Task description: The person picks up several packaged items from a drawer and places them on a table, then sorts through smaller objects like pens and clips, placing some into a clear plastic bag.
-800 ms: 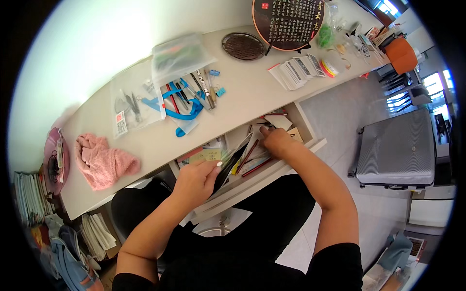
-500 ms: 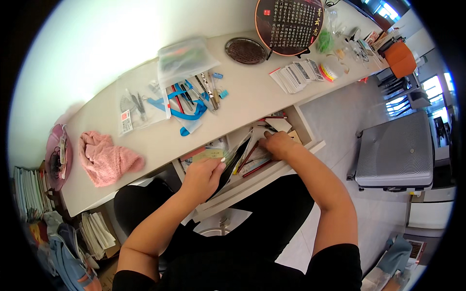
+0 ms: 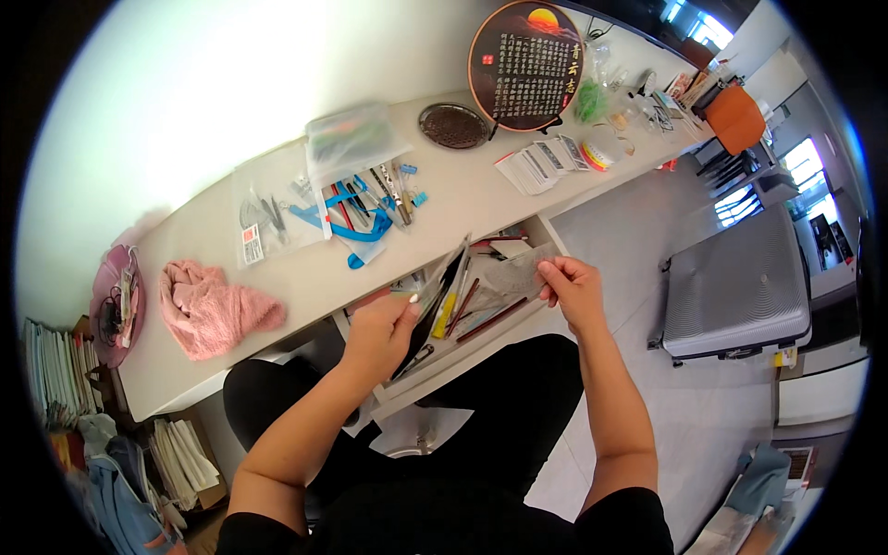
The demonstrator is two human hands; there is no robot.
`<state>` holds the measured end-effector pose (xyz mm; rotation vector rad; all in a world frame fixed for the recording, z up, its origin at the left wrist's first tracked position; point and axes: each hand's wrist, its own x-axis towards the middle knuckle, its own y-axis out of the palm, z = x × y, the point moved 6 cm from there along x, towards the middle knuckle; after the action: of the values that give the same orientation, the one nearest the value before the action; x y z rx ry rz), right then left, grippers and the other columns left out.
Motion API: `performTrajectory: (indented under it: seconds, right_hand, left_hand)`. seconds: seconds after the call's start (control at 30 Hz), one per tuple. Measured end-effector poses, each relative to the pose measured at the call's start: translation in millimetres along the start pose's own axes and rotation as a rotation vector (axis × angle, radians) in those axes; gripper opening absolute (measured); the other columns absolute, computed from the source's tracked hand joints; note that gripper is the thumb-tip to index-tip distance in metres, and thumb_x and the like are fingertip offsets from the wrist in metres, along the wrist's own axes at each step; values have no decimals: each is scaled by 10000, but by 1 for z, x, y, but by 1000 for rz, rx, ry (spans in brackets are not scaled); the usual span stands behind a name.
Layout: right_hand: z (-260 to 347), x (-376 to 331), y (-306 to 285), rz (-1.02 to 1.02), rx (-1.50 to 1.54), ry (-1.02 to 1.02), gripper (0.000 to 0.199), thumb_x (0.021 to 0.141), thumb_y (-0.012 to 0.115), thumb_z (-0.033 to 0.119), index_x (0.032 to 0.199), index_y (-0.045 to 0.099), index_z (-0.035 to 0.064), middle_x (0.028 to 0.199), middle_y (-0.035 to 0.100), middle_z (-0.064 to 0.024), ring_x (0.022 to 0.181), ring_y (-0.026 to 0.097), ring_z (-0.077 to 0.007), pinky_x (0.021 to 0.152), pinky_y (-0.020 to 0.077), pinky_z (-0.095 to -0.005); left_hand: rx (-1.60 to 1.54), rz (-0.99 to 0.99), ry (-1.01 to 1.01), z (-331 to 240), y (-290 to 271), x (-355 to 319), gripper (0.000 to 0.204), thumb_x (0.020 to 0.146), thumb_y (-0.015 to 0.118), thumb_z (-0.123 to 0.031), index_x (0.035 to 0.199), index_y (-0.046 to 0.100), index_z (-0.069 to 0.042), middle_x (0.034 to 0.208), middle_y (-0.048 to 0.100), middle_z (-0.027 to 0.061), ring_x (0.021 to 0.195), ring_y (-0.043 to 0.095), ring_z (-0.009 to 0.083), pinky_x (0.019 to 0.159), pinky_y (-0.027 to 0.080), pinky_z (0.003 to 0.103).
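Note:
A pulled-out desk drawer [image 3: 544, 237] holds pencils, a yellow tube-like item [image 3: 444, 313] and papers. Over its left part, my left hand [image 3: 381, 335] is closed on the edge of a black-and-transparent pouch [image 3: 442, 294], held tilted upright. My right hand [image 3: 572, 289] pinches a thin see-through plastic sheet [image 3: 514, 274] between thumb and fingers, above the drawer's right side. Faint markings show on that sheet; its exact kind cannot be made out. A dark red pencil [image 3: 492, 320] lies near the drawer's front.
On the desk [image 3: 324, 296] lie a pink cloth [image 3: 217, 310], zip pouches with pens [image 3: 365, 199], a dark oval tray [image 3: 453, 126], fanned cards [image 3: 541, 165] and a round plaque on a stand [image 3: 525, 69]. A grey suitcase [image 3: 735, 287] stands on the floor at right.
My right hand has come up out of the drawer and moved right, now with the see-through sheet in its fingers. My left hand still grips the pouch. The view has shifted slightly.

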<state>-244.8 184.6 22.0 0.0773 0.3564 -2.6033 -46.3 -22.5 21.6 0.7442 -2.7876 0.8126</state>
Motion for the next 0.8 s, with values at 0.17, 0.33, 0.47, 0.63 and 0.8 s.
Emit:
performTrajectory:
  seconds: [0.17, 0.33, 0.47, 0.63, 0.8]
  right_hand:
    - [20, -33, 21, 1, 352, 105, 186, 856, 649, 194, 776, 613, 31, 672, 607, -36, 506, 566, -98, 431, 414, -205]
    - [42, -52, 62, 72, 365, 83, 170, 844, 655, 180, 766, 605, 38, 655, 612, -46, 478, 570, -103, 428, 443, -207]
    - [39, -52, 94, 78, 129, 31, 167, 841, 641, 145, 759, 596, 7, 623, 596, -31, 462, 549, -84, 418, 440, -207]
    - [36, -48, 109, 0, -136, -2, 199, 826, 644, 175, 770, 587, -7, 541, 571, -41, 436, 553, -90, 406, 418, -242]
    - [17, -39, 119, 1, -120, 33, 198, 834, 629, 175, 799, 583, -15, 526, 569, -55, 416, 550, -107, 401, 410, -250]
  left_hand:
    - [-13, -92, 28, -10, -23, 5, 166, 873, 562, -114, 959, 642, 2, 651, 542, 137, 611, 556, 269, 544, 418, 328]
    - [141, -224, 184, -22, -32, 2, 178, 861, 558, -89, 995, 642, -9, 775, 545, 125, 598, 547, 279, 546, 445, 358]
    - [255, -251, 208, -25, -36, 0, 179, 840, 580, -76, 991, 642, -1, 750, 506, 109, 595, 540, 264, 539, 439, 347]
    - [204, -274, 171, -16, -43, 0, 186, 841, 575, -74, 995, 639, 8, 731, 508, 118, 613, 537, 272, 548, 434, 346]
    - [63, -250, 21, 14, -43, 9, 214, 842, 557, -66, 1020, 636, 22, 679, 526, 135, 608, 543, 270, 565, 430, 343]
